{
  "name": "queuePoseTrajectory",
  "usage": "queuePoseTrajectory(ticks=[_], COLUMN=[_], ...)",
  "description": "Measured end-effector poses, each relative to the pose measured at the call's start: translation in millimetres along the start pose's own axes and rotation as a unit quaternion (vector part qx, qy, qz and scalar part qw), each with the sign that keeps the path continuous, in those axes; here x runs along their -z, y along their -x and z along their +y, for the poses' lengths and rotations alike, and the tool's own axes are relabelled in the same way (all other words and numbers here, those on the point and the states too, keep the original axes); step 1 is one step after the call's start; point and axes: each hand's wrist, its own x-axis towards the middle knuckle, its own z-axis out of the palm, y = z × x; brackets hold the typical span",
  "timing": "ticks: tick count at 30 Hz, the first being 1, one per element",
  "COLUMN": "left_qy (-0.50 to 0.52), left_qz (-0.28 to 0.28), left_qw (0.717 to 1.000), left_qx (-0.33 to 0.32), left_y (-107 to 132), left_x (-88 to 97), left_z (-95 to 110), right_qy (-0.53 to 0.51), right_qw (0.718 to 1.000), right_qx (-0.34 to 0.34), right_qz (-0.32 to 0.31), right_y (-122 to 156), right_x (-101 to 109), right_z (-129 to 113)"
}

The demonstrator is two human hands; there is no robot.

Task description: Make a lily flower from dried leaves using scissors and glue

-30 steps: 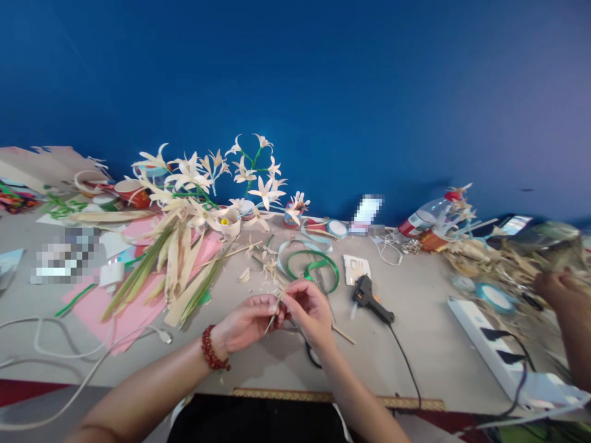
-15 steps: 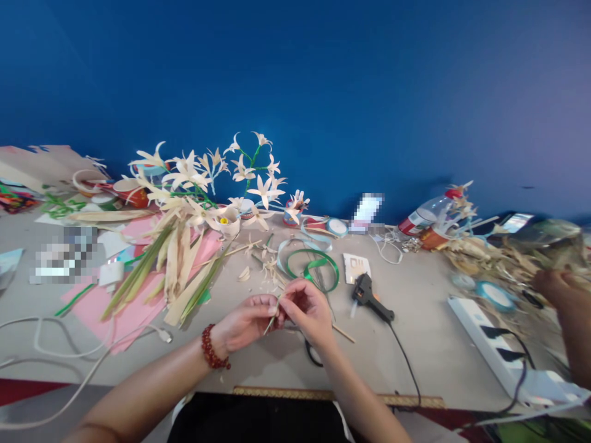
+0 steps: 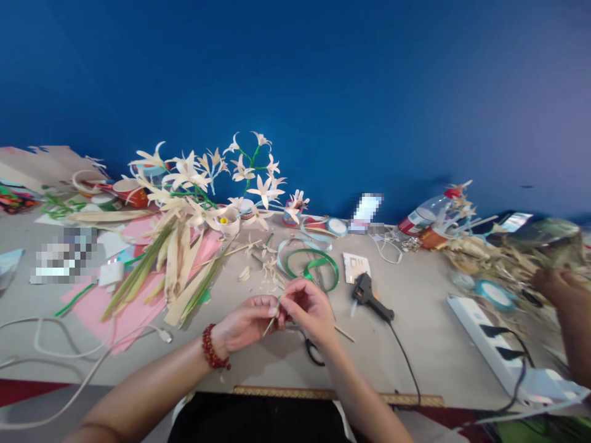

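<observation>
My left hand (image 3: pixel 247 321) and my right hand (image 3: pixel 310 309) meet just above the grey table (image 3: pixel 415 332), fingertips pinched together. Between them they hold a thin pale leaf strip (image 3: pixel 272 315) that slants down to the left. A red bead bracelet (image 3: pixel 211 348) circles my left wrist. Black scissors (image 3: pixel 313 352) lie on the table under my right wrist. A thin wooden stick (image 3: pixel 344 334) lies just right of my right hand.
A black glue gun (image 3: pixel 369 296) with its cord lies to the right, green ribbon loops (image 3: pixel 314 266) just behind my hands. Cream leaf flowers (image 3: pixel 207 178) and long leaf strips (image 3: pixel 175 264) on pink paper fill the left. Another person's hand (image 3: pixel 554 286) works over dried husks beside a white power strip (image 3: pixel 489 344).
My hands stay together on the strip, the right fingers shifting slightly. The other person's hand at the right edge has moved a little.
</observation>
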Motion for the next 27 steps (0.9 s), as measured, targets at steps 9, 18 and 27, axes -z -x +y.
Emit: queuePoseTrajectory(ticks=[9,18,27], left_qy=[-0.035,-0.301,-0.412], left_qz=[0.009,0.135,0.163], left_qw=[0.999,0.903,0.838], left_qx=[-0.028,-0.276,-0.319], left_y=[-2,0,2], left_x=[0.3,0.8,5.4], left_z=[-1,-1,-4], right_qy=[-0.037,-0.027,-0.006], right_qw=[0.999,0.998,0.999], right_qx=[0.007,-0.016,0.017], right_qz=[-0.001,0.051,0.037], right_y=[0,11,11], right_x=[0,-5,-9], right_z=[-1,1,3])
